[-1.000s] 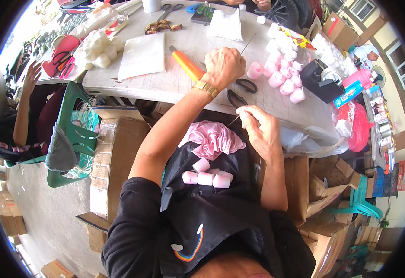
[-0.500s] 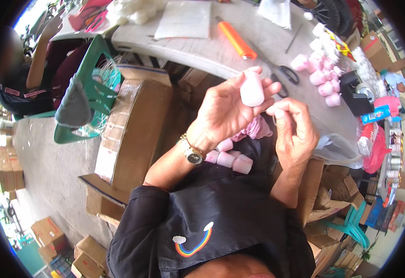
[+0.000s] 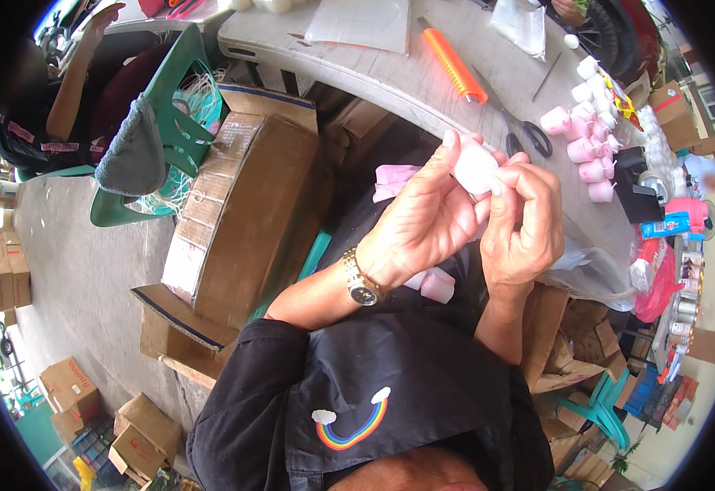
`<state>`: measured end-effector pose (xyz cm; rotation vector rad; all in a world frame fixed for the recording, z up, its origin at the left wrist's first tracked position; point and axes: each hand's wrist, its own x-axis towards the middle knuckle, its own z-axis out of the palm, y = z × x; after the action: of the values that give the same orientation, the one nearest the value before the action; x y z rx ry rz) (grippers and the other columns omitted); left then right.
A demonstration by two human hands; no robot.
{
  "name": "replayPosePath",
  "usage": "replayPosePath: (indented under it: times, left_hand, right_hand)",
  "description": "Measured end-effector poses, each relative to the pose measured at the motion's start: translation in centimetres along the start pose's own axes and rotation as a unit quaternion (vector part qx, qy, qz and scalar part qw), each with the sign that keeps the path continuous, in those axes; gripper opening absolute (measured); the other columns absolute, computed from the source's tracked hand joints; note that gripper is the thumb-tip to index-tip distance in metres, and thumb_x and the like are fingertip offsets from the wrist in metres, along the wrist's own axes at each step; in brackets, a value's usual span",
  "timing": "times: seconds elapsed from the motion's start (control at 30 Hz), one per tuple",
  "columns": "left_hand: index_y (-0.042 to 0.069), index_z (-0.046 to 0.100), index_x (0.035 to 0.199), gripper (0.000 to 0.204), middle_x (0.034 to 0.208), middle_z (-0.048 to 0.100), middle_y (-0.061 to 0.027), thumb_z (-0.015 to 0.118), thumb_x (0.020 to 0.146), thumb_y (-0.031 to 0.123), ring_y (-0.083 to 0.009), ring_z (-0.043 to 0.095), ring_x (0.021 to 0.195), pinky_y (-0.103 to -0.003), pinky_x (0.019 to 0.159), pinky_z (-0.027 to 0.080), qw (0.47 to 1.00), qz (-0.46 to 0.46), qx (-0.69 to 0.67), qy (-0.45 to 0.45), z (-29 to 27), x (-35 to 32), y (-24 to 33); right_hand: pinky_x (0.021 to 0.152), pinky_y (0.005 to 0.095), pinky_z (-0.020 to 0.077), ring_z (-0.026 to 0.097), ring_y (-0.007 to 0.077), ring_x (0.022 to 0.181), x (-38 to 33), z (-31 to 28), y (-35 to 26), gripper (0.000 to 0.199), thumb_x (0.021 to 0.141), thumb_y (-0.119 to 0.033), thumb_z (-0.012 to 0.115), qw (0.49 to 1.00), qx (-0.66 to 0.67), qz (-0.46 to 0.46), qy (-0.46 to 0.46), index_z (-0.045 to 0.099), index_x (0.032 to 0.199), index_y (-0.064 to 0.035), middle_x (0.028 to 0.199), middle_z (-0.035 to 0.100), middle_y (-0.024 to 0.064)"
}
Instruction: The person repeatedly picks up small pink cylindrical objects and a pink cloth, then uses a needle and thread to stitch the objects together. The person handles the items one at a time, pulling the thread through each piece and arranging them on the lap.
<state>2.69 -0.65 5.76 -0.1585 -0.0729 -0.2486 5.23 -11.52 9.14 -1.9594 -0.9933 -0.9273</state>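
Note:
A short pink candle (image 3: 476, 168) with rounded edges lies in my left hand (image 3: 427, 213), held between thumb and fingers. Close against its near right edge, my right hand (image 3: 525, 217) pinches thumb and forefinger together. What sits in that pinch is hidden. Below the hands, more pink candles (image 3: 437, 285) rest on the dark cloth over my lap. A folded pink piece (image 3: 394, 180) shows behind my left wrist. Scissors with dark handles (image 3: 529, 139) lie on the table (image 3: 357, 78) just beyond my hands.
An orange-handled cutter (image 3: 454, 67), a thin rod (image 3: 547, 76) and clear plastic sheets (image 3: 359, 24) are on the table. Pink candles (image 3: 590, 151) cluster at its right. A cardboard box (image 3: 251, 196) stands at left beside a green chair (image 3: 179, 135); a person's arm (image 3: 71, 78) shows beyond.
Both hands have come together: the right fingertips now meet the candle, and the left hand has turned and shifted right. My view has swung slightly, bringing the folded pink piece out behind the wrist.

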Motion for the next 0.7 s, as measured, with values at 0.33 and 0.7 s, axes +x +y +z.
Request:
replayPosePath:
  times: [0.33, 0.7]
  left_hand:
    - [0.014, 0.057, 0.108, 0.022, 0.108, 0.061, -0.0084, 0.057, 0.095, 0.033, -0.0244, 0.052, 0.120, -0.039, 0.098, 0.048, 0.996, 0.068, 0.051, 0.001, -0.2, 0.4, -0.7]
    - [0.017, 0.041, 0.120, 0.030, 0.111, 0.057, -0.0083, 0.058, 0.096, 0.024, -0.0294, 0.051, 0.121, -0.039, 0.099, 0.045, 0.969, 0.195, 0.149, 0.003, -1.3, 0.8, -1.4]
  right_hand:
    - [0.062, 0.0324, 0.0503, 0.063, 0.0240, 0.074, -0.3, 0.2, 0.6, 0.007, 0.087, 0.000, 0.064, 0.999, -0.032, -0.002, -0.010, 0.059, 0.093, 0.0002, 0.085, 0.062, 0.0111]
    - [0.063, 0.0317, 0.0496, 0.062, 0.0232, 0.073, -1.5, 1.7, 1.2, 0.007, 0.086, 0.000, 0.064, 0.999, -0.011, 0.048, 0.001, 0.060, 0.092, 0.0002, 0.085, 0.062, 0.0111]
